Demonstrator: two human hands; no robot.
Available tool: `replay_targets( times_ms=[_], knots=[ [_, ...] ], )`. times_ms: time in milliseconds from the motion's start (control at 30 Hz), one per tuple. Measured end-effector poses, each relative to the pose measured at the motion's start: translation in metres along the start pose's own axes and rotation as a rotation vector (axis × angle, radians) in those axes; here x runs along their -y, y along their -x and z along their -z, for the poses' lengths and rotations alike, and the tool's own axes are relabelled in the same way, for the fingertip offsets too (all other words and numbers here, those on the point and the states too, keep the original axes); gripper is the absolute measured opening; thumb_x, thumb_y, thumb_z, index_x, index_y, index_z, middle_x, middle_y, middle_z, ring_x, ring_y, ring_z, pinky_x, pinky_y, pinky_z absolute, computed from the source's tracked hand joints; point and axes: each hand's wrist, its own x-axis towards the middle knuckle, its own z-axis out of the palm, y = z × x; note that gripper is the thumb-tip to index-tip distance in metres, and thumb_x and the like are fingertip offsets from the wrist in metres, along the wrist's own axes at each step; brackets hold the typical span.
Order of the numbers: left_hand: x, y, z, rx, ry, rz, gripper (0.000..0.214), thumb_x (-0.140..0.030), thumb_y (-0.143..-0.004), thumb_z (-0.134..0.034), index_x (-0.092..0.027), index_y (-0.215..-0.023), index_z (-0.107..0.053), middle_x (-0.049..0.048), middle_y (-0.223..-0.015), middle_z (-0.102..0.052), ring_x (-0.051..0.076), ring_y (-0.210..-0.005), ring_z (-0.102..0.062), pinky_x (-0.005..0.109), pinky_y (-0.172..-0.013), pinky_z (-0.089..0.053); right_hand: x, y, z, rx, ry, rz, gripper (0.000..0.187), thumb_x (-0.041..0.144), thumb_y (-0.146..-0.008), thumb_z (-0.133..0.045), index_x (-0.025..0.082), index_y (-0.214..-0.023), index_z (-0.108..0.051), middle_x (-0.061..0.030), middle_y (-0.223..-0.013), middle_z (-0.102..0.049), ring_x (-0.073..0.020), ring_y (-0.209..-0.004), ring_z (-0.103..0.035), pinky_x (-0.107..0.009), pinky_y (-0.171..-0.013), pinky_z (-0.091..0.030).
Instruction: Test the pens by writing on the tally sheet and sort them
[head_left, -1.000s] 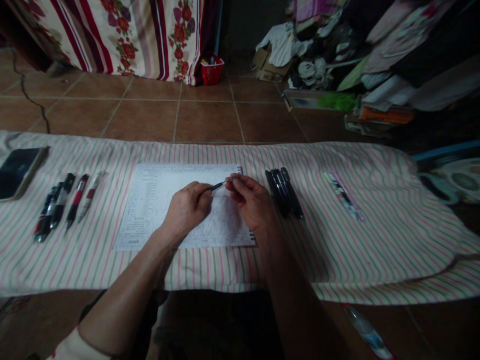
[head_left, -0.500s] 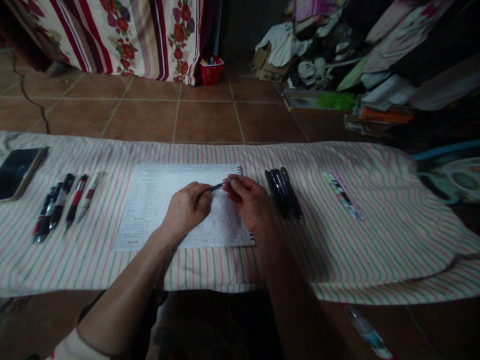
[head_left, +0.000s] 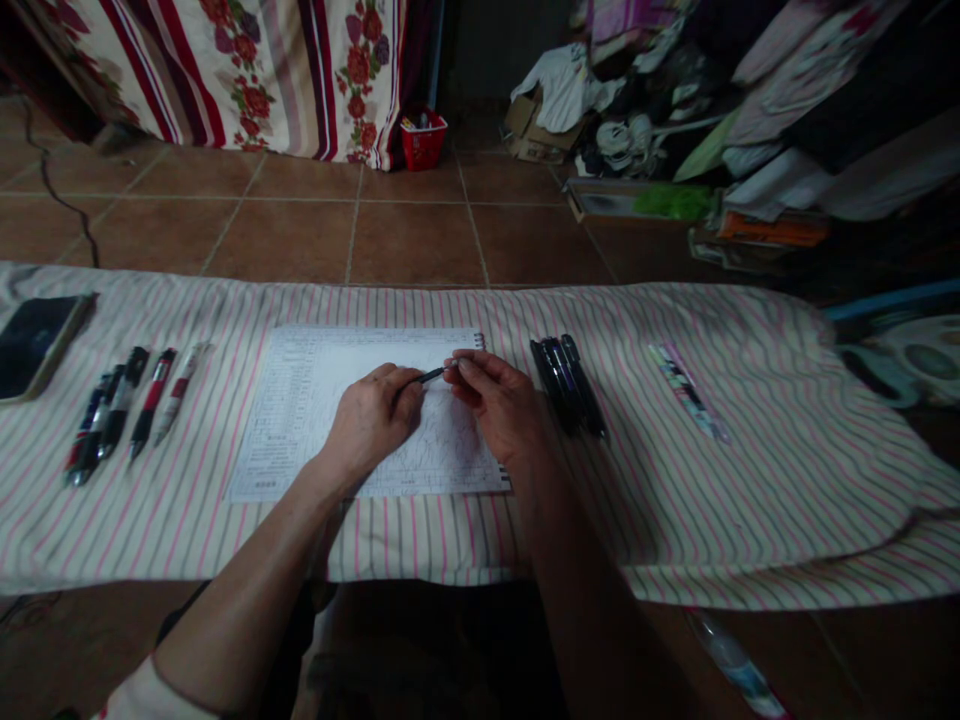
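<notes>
My left hand (head_left: 373, 418) is closed around a dark pen (head_left: 430, 376) above a spiral-bound paper pad (head_left: 281, 440). The pen points right and slightly up, its rear part hidden in my palm. Thumb and fingertips of my right hand (head_left: 499, 398) pinch the pen's tip end, where a small shiny bit shows; its details are too small to tell. Scribbled lines cover the pad's lower middle. Just right of my right hand lie several black pens (head_left: 568, 388) side by side.
A striped cloth (head_left: 720, 530) covers the table. To the left are several pens (head_left: 142, 405) and a phone (head_left: 41, 345). Pastel pens (head_left: 688, 392) lie to the right. Beyond, a red basket (head_left: 424, 143) stands on the tiled floor. A plastic bottle (head_left: 735, 660) lies below the front edge.
My right fingertips have shifted very slightly left along the pen's tip. My left hand and the things on the table stay put.
</notes>
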Motion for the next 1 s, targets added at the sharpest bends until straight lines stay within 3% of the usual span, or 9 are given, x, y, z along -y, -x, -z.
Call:
replay_targets(
  times_ms=[1000],
  knots=[
    [0.0013, 0.0014, -0.0007, -0.048, -0.044, -0.015, 0.027, -0.025, -0.090, -0.043, -0.018, -0.101, -0.066, 0.0042, -0.084, -0.065, 0.016, -0.073, -0.060, 0.028, -0.067, -0.048, -0.0010, -0.0005, -0.0009, -0.002, -0.004, -0.010, 0.020, 0.027, -0.062, -0.077, 0.021, -0.078, -0.069, 0.0009, -0.079, -0.070, -0.0103, -0.069, -0.065, -0.024, -0.068, -0.053]
  ],
)
